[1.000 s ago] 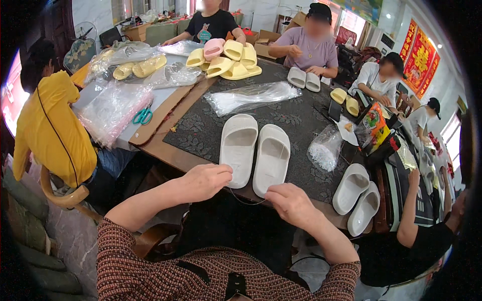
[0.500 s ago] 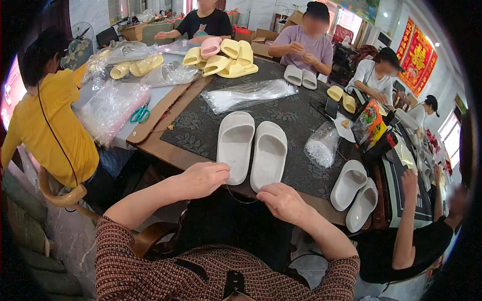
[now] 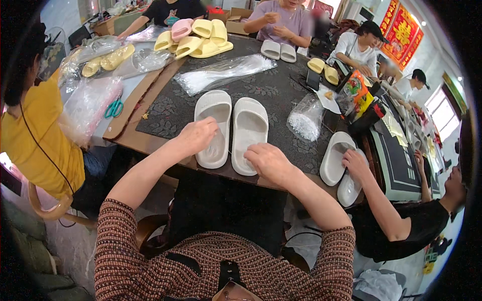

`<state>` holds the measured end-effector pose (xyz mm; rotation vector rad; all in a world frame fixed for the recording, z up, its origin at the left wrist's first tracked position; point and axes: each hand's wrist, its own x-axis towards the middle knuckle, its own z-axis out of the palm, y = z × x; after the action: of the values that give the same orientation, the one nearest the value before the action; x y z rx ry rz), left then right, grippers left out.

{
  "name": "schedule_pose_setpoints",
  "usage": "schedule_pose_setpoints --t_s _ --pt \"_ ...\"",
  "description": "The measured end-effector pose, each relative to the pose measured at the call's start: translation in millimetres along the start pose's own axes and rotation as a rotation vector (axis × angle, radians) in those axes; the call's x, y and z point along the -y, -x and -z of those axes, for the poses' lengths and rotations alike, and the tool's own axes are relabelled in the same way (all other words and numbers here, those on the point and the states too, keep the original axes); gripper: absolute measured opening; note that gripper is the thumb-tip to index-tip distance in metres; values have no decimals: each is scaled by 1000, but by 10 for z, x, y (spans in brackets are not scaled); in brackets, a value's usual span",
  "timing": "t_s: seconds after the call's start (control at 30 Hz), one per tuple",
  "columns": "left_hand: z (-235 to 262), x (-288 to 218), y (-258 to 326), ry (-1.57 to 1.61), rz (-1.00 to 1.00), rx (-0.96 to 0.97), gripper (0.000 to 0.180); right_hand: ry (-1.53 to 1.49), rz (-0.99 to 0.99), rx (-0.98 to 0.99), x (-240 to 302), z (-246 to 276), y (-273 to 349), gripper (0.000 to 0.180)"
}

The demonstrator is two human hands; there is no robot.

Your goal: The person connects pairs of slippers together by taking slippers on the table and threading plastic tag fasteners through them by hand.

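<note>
A pair of light grey slide slippers stands side by side before me: the left slipper (image 3: 212,159) and the right slipper (image 3: 250,131). Over the left one's footbed is my left hand (image 3: 197,134), its fingers pinched together. My right hand (image 3: 271,161) rests at the near outer part of the right slipper, fingers curled and closed. What either pinch holds is too small to make out. A faint thin strand shows low between the two slippers. Just beyond them lies a clear bag of long white plastic strips (image 3: 223,74).
Yellow and pink slippers (image 3: 201,45) are piled at the far left, near teal scissors (image 3: 114,108). A bag of white bits (image 3: 306,120) lies right of centre. At right, a co-worker's hand (image 3: 355,164) touches another grey pair (image 3: 335,156). Other people sit around the table.
Both my hands have moved forward, from the slippers' near ends to over them. The thin strand that spanned my hands hardly shows now. A co-worker's hand has come down onto the right-hand pair.
</note>
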<state>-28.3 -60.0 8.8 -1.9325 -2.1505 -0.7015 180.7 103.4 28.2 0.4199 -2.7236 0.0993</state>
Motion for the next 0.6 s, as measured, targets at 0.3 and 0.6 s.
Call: schedule_pose_setpoints --t_s 0.3,0.6 --pt "-301 183 -391 -22 178 -27 17 220 -153 19 -568 -259 -374 7" --pt "-446 199 -508 47 287 -43 25 -175 -425 -295 -685 23 -351 20"
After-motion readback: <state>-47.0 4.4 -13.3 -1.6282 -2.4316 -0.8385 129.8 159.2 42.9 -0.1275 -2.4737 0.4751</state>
